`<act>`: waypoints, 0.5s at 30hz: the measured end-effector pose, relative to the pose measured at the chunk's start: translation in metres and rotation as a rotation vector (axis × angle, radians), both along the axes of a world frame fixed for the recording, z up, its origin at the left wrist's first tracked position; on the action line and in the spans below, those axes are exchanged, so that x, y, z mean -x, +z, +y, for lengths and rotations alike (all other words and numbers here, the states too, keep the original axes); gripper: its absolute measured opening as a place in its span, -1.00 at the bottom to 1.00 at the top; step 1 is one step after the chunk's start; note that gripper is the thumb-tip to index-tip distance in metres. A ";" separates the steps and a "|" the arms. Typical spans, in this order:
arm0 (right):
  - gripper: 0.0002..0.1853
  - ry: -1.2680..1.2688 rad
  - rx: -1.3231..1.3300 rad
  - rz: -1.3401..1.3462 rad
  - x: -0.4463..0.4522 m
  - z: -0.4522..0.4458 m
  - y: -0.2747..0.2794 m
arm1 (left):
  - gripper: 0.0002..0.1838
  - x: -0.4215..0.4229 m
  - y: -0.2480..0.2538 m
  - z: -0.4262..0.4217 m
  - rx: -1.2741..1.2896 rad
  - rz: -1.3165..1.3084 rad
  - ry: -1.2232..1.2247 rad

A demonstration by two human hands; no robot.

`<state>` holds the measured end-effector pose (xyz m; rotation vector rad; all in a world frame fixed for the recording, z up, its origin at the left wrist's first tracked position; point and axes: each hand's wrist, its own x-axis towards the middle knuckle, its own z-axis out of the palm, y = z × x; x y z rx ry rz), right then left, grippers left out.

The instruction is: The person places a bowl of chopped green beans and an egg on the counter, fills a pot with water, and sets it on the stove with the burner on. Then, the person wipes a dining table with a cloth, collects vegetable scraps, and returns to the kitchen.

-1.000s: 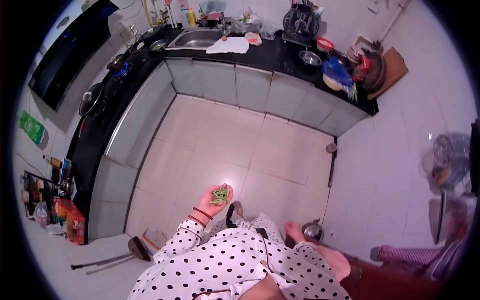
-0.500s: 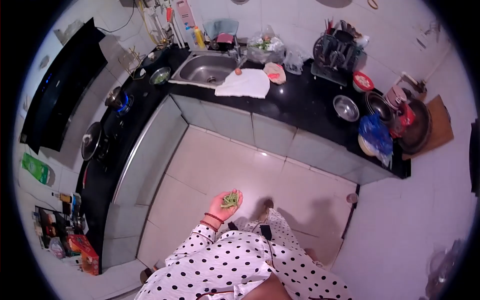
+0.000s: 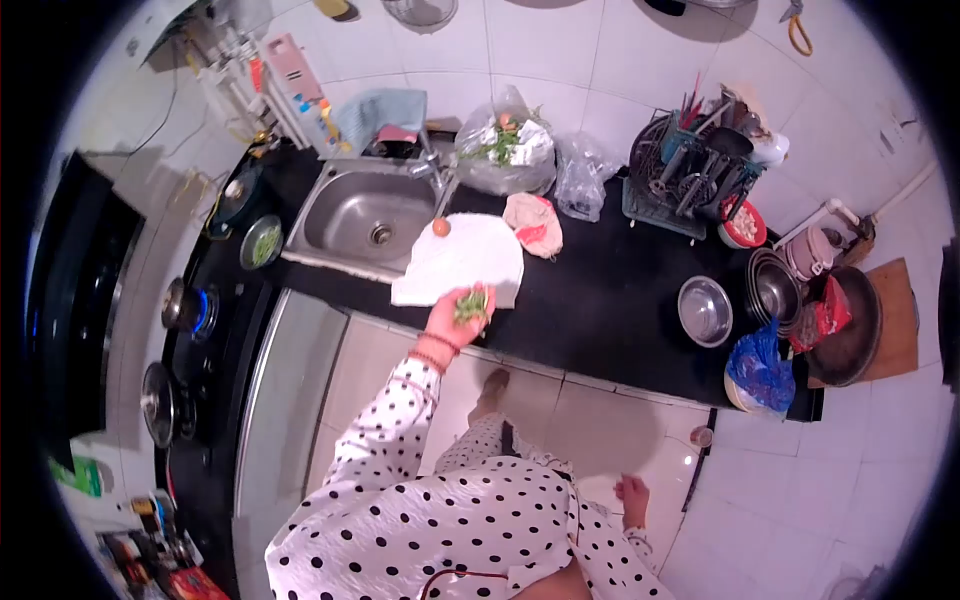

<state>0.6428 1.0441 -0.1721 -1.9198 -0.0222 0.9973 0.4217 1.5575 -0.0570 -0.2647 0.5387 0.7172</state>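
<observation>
My left hand is cupped, palm up, around a small heap of cut green beans. It is held out over the counter's front edge, just in front of a white cloth. An egg rests on the cloth's far left part. Low at my right side hangs my right hand, away from the counter; its fingers are loosely bent and apart, with nothing seen in them. On the left counter, a metal bowl contains more green pieces.
The sink lies behind the cloth's left side. A pot sits over a lit blue flame at left, near a lidded pan. Metal bowls, a dish rack and a blue plastic bag occupy the right counter.
I have stepped closer to the counter, and my left hand has moved forward and up with the green beans. My right hand has come into view at my right side.
</observation>
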 end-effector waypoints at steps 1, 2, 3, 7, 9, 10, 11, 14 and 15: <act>-0.79 -0.130 0.071 0.036 0.012 -0.013 -0.012 | -0.81 -0.018 0.002 0.043 0.017 -0.032 0.000; -0.79 -0.197 0.147 0.054 0.028 -0.024 -0.019 | -0.81 -0.037 0.011 0.083 -0.019 -0.034 0.012; -0.79 -0.227 0.216 0.056 0.042 -0.026 -0.021 | -0.80 -0.057 0.025 0.123 -0.055 -0.040 0.025; -0.79 -0.148 0.356 0.021 0.099 -0.009 -0.017 | -0.80 -0.128 0.052 0.276 -0.360 0.016 -0.048; -0.79 -0.135 0.363 0.008 0.117 0.008 -0.008 | -0.76 -0.158 0.072 0.324 -0.638 0.325 -0.092; -0.79 -0.135 0.361 0.003 0.123 0.016 -0.004 | -0.73 -0.173 0.049 0.363 -0.833 0.369 -0.141; -0.79 -0.138 0.358 0.001 0.129 0.020 -0.001 | -0.70 -0.186 0.025 0.397 -1.030 0.410 -0.189; -0.79 -0.156 0.344 -0.011 0.144 0.036 0.001 | -0.54 -0.211 0.022 0.416 -1.401 1.235 -0.175; -0.79 -0.164 0.334 -0.019 0.150 0.040 0.005 | -0.51 -0.213 0.016 0.427 -1.468 1.331 -0.235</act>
